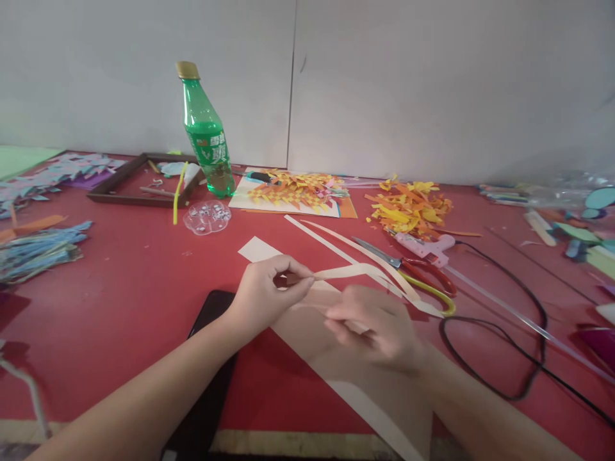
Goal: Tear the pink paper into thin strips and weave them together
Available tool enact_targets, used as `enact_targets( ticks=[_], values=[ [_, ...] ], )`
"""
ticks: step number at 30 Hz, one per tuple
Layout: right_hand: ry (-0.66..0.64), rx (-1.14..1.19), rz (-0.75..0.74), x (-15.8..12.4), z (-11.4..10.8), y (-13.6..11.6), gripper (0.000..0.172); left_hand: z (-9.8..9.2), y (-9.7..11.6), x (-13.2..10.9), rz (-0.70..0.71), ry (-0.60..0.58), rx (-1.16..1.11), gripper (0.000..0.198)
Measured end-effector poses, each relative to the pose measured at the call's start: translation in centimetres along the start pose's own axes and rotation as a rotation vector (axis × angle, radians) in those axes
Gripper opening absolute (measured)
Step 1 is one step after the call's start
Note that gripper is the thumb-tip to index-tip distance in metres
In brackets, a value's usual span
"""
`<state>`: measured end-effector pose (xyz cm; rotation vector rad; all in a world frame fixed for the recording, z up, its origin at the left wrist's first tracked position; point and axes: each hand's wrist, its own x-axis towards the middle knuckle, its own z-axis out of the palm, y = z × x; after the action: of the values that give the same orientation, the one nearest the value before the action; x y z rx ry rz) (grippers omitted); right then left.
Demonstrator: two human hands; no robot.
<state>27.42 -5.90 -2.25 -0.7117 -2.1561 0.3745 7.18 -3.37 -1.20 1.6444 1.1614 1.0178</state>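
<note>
Between the thumb and forefinger of my left hand (269, 291) is the end of a narrow cream paper strip (343, 273), which arches off to the right. Just below that strip, my right hand (379, 323) is closed with curled fingers, slightly smeared by motion; what it pinches is not clear. Both hands hover over a long cream paper sheet (331, 368) lying slantwise on the table. More pale strips (319, 238) lie beyond the hands. Scissors (427, 276) with red and yellow handles rest at the right, partly under a strip.
A pink glue gun (427, 244) with a black cord (542, 320) lies right. A dark phone (211, 371) sits under my left forearm. Behind stand a green bottle (206, 134), a brown frame (129, 200), a clear bead box (207, 218) and orange-yellow paper scraps (413, 208).
</note>
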Motion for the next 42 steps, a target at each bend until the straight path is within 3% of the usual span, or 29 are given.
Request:
enact_targets(
  ticks=[2,4,7,12,16,23,28,34,42],
  values=[
    [-0.128,0.052,0.119,0.1,0.4,0.1,0.004,0.0,0.1,-0.1,0.004,-0.015,-0.068,0.008],
    [-0.199,0.158,0.298,0.2,0.7,0.4,0.012,0.1,0.4,-0.2,0.012,-0.058,-0.141,0.008],
    [-0.092,0.369,0.501,0.3,0.6,0.6,0.021,0.1,0.7,-0.4,0.018,-0.141,-0.204,0.007],
    [-0.017,0.432,0.650,0.2,0.1,0.2,0.020,0.2,0.7,-0.7,0.032,-0.191,-0.207,0.006],
    [-0.010,0.366,0.640,0.3,0.0,-0.1,0.021,0.1,0.6,-0.8,0.047,-0.212,-0.177,0.006],
    [-0.136,0.048,0.449,1.1,-0.9,-0.9,0.021,0.0,1.0,-0.8,0.060,-0.256,-0.179,0.008],
    [-0.055,-0.095,0.390,0.9,-0.8,-1.2,0.021,0.0,1.2,-0.5,0.021,-0.253,-0.315,0.016],
    [0.055,0.009,0.476,0.7,-0.5,-1.0,0.014,0.1,1.0,-0.4,0.022,-0.200,-0.354,0.015],
    [0.105,0.295,0.668,0.6,0.0,-0.9,0.014,0.3,0.9,-0.3,-0.057,-0.187,-0.429,0.022]
  ],
)
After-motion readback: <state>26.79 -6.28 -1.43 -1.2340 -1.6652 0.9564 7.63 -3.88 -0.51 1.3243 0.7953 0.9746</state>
